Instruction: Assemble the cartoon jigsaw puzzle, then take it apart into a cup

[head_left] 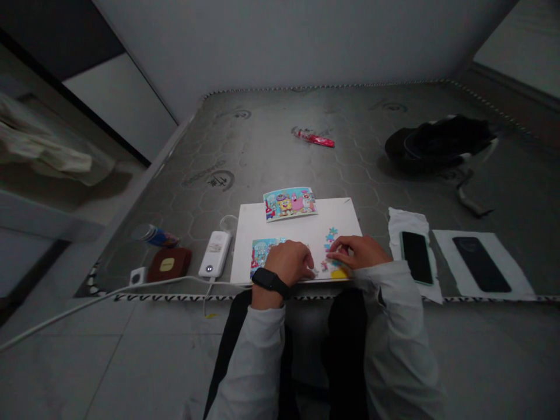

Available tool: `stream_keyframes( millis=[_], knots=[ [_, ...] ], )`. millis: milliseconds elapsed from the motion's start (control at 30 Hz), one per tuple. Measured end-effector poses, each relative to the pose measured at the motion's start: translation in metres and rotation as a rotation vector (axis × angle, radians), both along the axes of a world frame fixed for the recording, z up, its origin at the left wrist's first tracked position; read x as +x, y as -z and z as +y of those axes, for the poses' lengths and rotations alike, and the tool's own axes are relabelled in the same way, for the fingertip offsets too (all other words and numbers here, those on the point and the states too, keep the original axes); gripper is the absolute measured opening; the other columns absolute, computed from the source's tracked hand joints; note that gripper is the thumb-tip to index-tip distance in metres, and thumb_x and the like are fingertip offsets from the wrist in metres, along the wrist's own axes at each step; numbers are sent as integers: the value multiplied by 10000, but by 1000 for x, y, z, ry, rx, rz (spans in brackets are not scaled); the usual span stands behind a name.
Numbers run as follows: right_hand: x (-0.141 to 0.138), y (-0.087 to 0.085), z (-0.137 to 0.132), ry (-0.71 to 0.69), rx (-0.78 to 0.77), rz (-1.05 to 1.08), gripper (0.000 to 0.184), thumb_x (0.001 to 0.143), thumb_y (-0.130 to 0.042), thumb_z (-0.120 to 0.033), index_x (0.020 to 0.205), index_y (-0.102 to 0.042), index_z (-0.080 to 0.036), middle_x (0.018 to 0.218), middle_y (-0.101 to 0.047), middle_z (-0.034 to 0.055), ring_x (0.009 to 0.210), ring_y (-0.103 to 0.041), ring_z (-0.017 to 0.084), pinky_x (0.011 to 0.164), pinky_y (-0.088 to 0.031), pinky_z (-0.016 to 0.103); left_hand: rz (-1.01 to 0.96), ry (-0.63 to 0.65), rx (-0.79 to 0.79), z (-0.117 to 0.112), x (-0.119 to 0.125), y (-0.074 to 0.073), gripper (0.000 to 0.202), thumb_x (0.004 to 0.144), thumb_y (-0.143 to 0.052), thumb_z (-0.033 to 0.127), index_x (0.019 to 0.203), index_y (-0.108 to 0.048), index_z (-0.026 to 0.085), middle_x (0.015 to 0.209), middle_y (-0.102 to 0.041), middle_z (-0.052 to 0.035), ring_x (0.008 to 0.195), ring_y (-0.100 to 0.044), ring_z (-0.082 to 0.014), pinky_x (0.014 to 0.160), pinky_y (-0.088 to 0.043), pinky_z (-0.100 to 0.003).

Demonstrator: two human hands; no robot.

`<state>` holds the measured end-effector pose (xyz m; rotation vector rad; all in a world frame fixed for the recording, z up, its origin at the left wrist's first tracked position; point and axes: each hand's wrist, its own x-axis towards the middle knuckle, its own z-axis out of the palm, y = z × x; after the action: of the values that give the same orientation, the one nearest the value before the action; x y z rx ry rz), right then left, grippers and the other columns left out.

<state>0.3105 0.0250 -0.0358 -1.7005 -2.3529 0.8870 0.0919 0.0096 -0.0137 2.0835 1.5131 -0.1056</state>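
Note:
A white board (306, 224) lies at the near edge of a bare grey mattress (350, 157). On it sit a partly built cartoon jigsaw (261, 252), loose puzzle pieces (331, 235) and a colourful reference picture (289, 203) at the far edge. My left hand (289, 262), with a black watch on the wrist, rests curled over the assembled part, fingers bent down on the pieces. My right hand (357, 251) is closed in a pinch over loose pieces near a yellow patch (339, 272). What the fingers hold is too small to name.
Left of the board lie a white power bank (215, 253) with cable, a brown case (169, 264), a can (154, 235) and a small white plug (137, 275). Two dark phones (416, 256) (481, 263) lie on white cloths at right. A black hat (440, 140) and a red wrapper (315, 139) lie farther back.

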Motion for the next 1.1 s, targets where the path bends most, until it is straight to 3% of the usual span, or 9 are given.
stream_keyframes(
  millis=[133, 300, 400, 667, 867, 1100],
  knots=[
    [17, 0, 0, 238, 177, -93, 205, 889, -637, -412, 906, -750, -242, 717, -675, 5, 657, -592, 161, 604, -350, 278, -2, -16, -34, -1, 1, -1, 159, 662, -847, 367, 770, -775, 277, 798, -755, 4, 759, -680, -197, 668, -458, -282],
    [26, 3, 0, 347, 171, -134, 195, 850, -672, -420, 873, -754, -244, 700, -670, 2, 658, -599, 170, 586, -338, 277, -57, -14, -30, -2, 0, -3, 143, 690, -823, 355, 771, -761, 254, 787, -748, 5, 749, -665, -178, 669, -440, -269],
    [27, 5, 0, 317, 158, -115, 166, 822, -698, -402, 870, -755, -254, 679, -663, -13, 637, -594, 160, 585, -345, 274, -115, -34, 12, -3, -2, -5, 114, 725, -803, 319, 771, -742, 234, 778, -740, 7, 735, -649, -161, 650, -414, -261],
    [24, 6, 5, 53, 31, -62, 228, 775, -766, -292, 1003, -765, -304, 810, -702, -20, 764, -642, 159, 727, -409, 282, -153, -152, 103, -6, -13, -17, 55, 778, -758, 256, 786, -714, 225, 764, -727, 26, 716, -630, -142, 627, -372, -255],
    [22, 8, 5, 69, 27, -56, 154, 779, -762, -284, 931, -749, -264, 762, -673, -23, 703, -606, 146, 672, -392, 271, -188, -207, 84, -7, -20, -24, 62, 780, -763, 280, 820, -751, 234, 785, -743, 23, 739, -654, -143, 658, -405, -256],
    [19, 7, 3, 90, 57, -45, 120, 760, -767, -271, 862, -713, -238, 784, -672, -22, 712, -604, 146, 664, -397, 267, -71, -154, 21, -9, 7, -13, 57, 786, -746, 255, 817, -792, 246, 834, -763, -27, 814, -681, -187, 748, -479, -288]
  ],
)
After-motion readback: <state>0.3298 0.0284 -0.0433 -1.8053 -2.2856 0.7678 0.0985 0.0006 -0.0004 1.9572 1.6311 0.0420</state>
